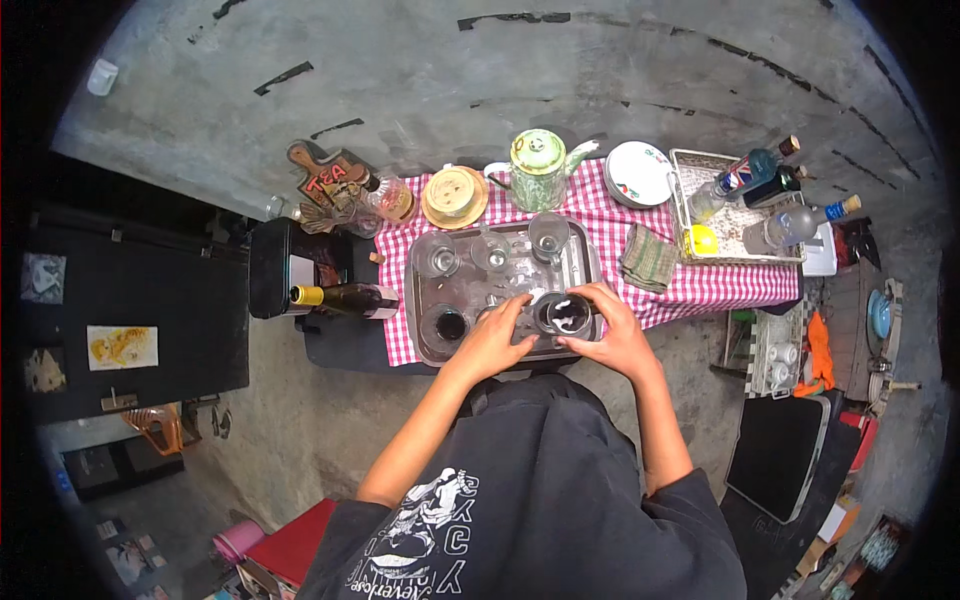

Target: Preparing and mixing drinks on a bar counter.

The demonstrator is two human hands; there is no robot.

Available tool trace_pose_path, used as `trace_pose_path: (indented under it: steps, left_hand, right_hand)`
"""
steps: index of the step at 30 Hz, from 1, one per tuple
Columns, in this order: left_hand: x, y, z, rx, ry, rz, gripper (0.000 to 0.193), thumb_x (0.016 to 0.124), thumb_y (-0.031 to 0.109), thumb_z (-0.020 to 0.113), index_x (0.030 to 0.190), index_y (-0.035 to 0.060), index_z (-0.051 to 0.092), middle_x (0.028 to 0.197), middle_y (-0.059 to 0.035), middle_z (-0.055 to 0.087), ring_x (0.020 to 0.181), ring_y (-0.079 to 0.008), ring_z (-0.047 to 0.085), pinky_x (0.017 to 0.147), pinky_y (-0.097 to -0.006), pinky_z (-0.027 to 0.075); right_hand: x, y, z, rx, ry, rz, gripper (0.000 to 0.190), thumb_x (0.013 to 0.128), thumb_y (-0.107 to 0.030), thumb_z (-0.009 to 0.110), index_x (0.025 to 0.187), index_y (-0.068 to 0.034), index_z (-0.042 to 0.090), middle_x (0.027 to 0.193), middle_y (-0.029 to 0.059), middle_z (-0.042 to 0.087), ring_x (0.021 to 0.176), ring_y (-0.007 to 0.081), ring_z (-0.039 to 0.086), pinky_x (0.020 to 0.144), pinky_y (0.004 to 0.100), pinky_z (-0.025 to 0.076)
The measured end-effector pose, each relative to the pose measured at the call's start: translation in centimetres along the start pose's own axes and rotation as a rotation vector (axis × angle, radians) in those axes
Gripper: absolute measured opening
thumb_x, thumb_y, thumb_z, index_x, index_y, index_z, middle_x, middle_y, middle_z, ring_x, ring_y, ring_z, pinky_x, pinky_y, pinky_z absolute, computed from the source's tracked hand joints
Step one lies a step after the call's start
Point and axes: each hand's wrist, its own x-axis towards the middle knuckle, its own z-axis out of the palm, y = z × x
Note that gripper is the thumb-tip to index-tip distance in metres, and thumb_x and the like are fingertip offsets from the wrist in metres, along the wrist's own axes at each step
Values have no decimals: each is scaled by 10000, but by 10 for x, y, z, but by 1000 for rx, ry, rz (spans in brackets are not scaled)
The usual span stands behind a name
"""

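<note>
In my right hand (615, 330) is a clear glass (570, 313) with dark liquid in it, held over the front right of a brown serving tray (465, 288). Just behind it, partly covered, shows the rim of another glass (541, 315). My left hand (495, 334) hovers over the tray's front with thumb and fingers apart, nothing between them. It partly hides a glass (489, 306). Front left on the tray is a glass mug (444, 327) with dark liquid. Along the back row are a glass (435, 255), a glass mug (491, 252) and another mug (550, 237).
A green enamel teapot (538, 172), a lidded container (451, 190) and stacked plates (637, 174) line the wall side. A folded cloth (648, 258) and a basket (742, 259) of bottles lie right. At left, a wine bottle (352, 300) lies near a cork (376, 258).
</note>
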Motion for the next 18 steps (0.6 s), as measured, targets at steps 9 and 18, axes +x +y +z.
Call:
trace_pose_path:
  steps: [9,18]
  left_hand:
    - [6,0,21,37,23,5,701,817,232,761,1407,46,432,1382,-183,523,1271,-376,526,1057,-484,414]
    - [16,-9,33,21,61,19,777,760,246,826,1405,24,453,1392,-186,525,1284,-370,523,1051,-443,440]
  right_hand:
    - [-2,22,3,-64,-85,-74,635,703,-124,847,1265,-8,575,1142,146,601,1080,303,618,927,378,495]
    - [-5,41,10,-87,-116,-100,694,717,-108,827,1342,-11,541,1132,151,584,1062,313,606,918,381,489]
